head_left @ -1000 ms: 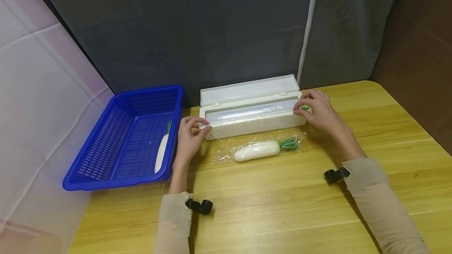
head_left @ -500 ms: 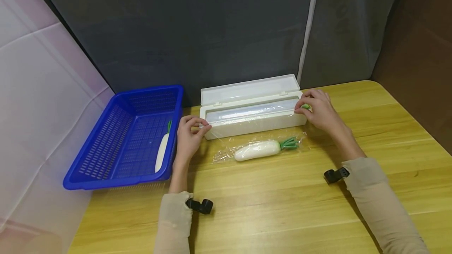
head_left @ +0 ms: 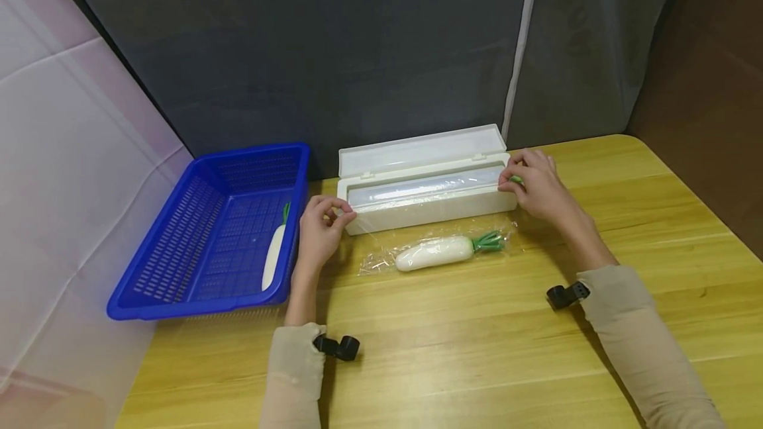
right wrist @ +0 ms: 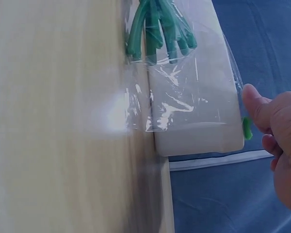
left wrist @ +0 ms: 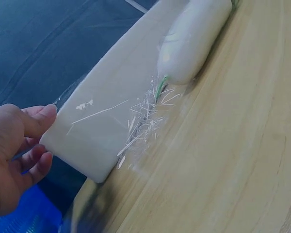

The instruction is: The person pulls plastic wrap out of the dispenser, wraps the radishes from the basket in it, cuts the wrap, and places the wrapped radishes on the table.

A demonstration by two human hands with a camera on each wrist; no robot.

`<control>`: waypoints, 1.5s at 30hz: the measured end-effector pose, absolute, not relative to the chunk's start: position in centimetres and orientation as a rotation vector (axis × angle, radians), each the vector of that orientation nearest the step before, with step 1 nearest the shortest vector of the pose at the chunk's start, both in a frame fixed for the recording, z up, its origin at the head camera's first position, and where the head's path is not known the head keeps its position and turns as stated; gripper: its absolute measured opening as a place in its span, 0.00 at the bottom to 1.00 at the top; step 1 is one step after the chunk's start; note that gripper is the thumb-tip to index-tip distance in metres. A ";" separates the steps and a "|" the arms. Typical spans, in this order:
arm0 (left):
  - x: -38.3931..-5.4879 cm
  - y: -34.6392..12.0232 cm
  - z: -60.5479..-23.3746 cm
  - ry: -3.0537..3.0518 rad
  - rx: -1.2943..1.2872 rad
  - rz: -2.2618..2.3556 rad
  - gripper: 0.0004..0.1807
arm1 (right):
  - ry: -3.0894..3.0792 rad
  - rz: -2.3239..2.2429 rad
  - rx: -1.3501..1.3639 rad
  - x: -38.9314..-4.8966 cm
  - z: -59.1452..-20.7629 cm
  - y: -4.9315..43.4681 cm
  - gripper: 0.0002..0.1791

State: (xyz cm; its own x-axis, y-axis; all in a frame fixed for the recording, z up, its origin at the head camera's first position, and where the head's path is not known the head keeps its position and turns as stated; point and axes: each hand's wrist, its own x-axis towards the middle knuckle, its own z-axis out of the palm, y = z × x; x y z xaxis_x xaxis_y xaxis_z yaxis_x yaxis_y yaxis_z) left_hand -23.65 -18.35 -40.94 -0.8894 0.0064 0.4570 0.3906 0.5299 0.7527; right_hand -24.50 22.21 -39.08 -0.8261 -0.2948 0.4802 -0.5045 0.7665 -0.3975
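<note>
A white cling film dispenser [head_left: 432, 209] stands lengthwise with its lid [head_left: 422, 152] raised and a film roll [head_left: 435, 188] inside. My left hand [head_left: 319, 234] pinches the cling film [left wrist: 72, 92] at the dispenser's left front corner, thumb against fingertips. At the right end, my right hand [head_left: 536, 190] pinches the film's other side; a small green piece [right wrist: 247, 128] shows beside its fingers. Before the dispenser lies a white radish [head_left: 434, 254] with green stalks [right wrist: 160, 29], under clear film that runs up the dispenser's front. The right fingertips are partly hidden.
A blue plastic basket [head_left: 208, 313] stands to the left, close to my left forearm. Another white radish [head_left: 273, 258] with a green top lies inside it along the right wall. A dark grey curtain [head_left: 357, 38] hangs behind the wooden table [head_left: 465, 363].
</note>
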 end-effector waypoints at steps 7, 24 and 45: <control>-23.6 -18.2 -40.7 -2.346 -0.384 -1.349 0.06 | -2.583 0.737 0.634 -24.4 -38.8 22.5 0.05; -23.2 -18.5 -40.1 -2.397 -0.340 -1.457 0.04 | -2.630 0.801 0.799 -24.4 -38.1 22.7 0.07; -23.1 -18.7 -39.9 -2.428 -0.345 -1.496 0.04 | -2.777 0.828 0.830 -23.9 -36.9 22.9 0.05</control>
